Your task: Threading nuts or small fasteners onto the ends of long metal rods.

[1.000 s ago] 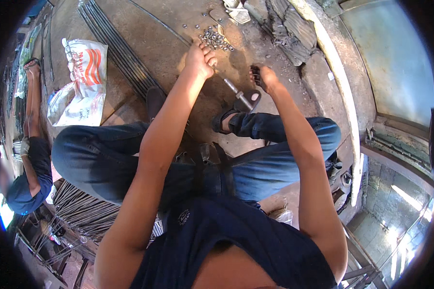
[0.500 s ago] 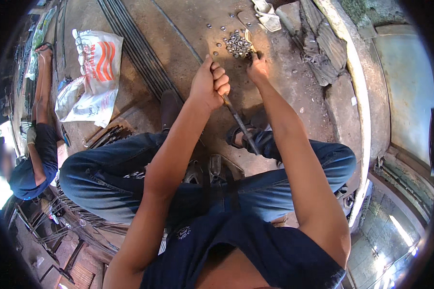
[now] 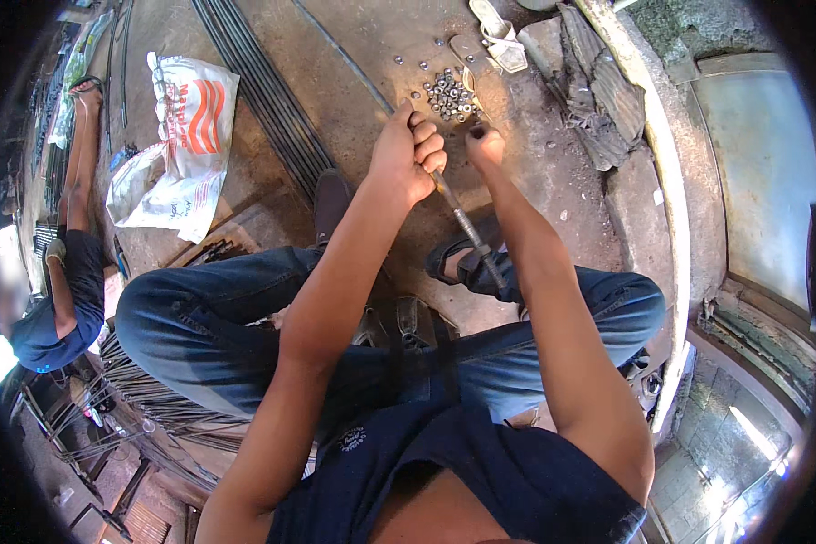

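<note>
Left fingers (image 3: 429, 145) wrapped round slanting rod (image 3: 344, 56), right fingers (image 3: 486, 139) curled near metal nuts (image 3: 446, 96), grip unclear

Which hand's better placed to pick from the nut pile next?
Right, likely: the right hand is off the metal rod, close beside the nut pile, though I can't tell whether it holds anything. The left hand is wrapped around the rod.
</note>
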`<state>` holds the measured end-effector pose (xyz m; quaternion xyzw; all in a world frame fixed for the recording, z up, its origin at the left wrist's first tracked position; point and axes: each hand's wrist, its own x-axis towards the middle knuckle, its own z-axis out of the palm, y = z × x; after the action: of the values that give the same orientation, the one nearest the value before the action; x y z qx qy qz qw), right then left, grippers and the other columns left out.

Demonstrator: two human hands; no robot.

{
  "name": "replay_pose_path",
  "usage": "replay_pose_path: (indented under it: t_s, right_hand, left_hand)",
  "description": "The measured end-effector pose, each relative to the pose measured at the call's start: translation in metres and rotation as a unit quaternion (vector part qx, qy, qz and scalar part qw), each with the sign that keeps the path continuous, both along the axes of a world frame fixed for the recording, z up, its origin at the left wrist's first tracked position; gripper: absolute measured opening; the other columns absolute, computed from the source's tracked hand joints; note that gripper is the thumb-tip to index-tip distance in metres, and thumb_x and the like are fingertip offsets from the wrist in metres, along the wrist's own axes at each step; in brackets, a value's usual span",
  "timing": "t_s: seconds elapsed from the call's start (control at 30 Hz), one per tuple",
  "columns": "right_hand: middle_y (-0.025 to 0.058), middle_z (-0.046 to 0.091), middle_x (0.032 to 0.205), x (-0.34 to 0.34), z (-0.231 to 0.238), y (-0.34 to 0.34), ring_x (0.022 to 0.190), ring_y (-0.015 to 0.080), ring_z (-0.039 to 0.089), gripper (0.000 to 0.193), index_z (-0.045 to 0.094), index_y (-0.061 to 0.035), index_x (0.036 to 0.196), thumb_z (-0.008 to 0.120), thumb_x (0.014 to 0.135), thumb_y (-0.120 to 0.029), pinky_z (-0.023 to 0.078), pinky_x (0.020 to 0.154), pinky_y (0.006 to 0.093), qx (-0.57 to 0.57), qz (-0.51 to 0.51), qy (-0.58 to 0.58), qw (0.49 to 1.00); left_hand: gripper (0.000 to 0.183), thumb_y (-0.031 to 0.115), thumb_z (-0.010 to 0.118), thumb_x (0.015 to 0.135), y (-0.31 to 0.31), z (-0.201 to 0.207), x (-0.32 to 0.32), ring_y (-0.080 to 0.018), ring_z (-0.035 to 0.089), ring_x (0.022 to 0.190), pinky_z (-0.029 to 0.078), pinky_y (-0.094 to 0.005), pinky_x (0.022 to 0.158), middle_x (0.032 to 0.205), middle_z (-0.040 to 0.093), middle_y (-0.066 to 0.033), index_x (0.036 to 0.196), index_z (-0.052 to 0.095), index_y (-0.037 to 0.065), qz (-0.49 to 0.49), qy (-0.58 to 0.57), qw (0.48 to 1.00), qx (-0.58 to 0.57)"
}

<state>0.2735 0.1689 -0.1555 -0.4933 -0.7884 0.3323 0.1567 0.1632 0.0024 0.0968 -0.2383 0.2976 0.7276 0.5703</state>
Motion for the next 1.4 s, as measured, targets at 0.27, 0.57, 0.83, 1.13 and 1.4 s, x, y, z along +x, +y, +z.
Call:
replay_pose_path:
  t_s: [0.27,0.57,0.83,1.13,1.4]
  right_hand:
    - [0.0150,0.067,0.098,0.059,0.231,-0.010,0.084,0.0219,0.068,0.023,0.059,0.0060,0.112,0.061,0.089,0.004,0.059,0.079,0.0328,-0.514,0.056,0.433,0.738]
    - [0.0103,0.065,0.103,0.151,0.410,-0.120,0.087,0.0147,0.064,0.026,0.067,0.0008,0.108,0.069,0.082,0.003,0.054,0.080,0.0267,0.085,0.106,0.272,0.953]
    - [0.0107,0.064,0.101,0.146,0.402,-0.161,0.087,0.0174,0.067,0.021,0.069,0.0020,0.097,0.071,0.077,0.004,0.056,0.075,0.0271,0.216,0.024,0.243,0.945]
    - [0.0123,0.065,0.100,0.139,0.395,-0.162,0.087,0.0206,0.068,0.020,0.069,0.0014,0.098,0.071,0.078,0.004,0.057,0.075,0.0297,0.218,0.004,0.254,0.942]
    - [0.0136,0.066,0.096,0.138,0.385,-0.162,0.087,0.0215,0.068,0.020,0.069,0.0005,0.098,0.069,0.079,0.005,0.056,0.073,0.0286,0.232,-0.015,0.242,0.942]
  left_hand:
    - [0.045,0.042,0.035,0.104,0.040,0.010,-0.008,-0.0077,0.021,0.041,0.015,-0.0242,0.037,0.054,0.026,0.0056,0.068,0.036,0.014,0.038,-0.027,0.987,0.157]
    - [0.048,0.044,0.035,0.103,0.058,0.043,-0.023,-0.0076,0.015,0.041,0.014,-0.0235,0.036,0.052,0.021,0.0062,0.064,0.031,0.015,0.101,-0.121,0.925,0.344]
    - [0.047,0.039,0.034,0.102,0.066,0.051,-0.004,-0.0090,0.015,0.041,0.014,-0.0243,0.037,0.052,0.020,0.0055,0.062,0.028,0.015,0.099,-0.111,0.933,0.328]
    - [0.047,0.039,0.033,0.103,0.063,0.051,-0.003,-0.0085,0.015,0.042,0.012,-0.0239,0.038,0.053,0.020,0.0055,0.063,0.027,0.015,0.096,-0.102,0.943,0.301]
    - [0.051,0.047,0.030,0.103,0.064,0.045,-0.003,-0.0083,0.015,0.042,0.012,-0.0241,0.037,0.053,0.020,0.0057,0.063,0.028,0.015,0.090,-0.114,0.943,0.298]
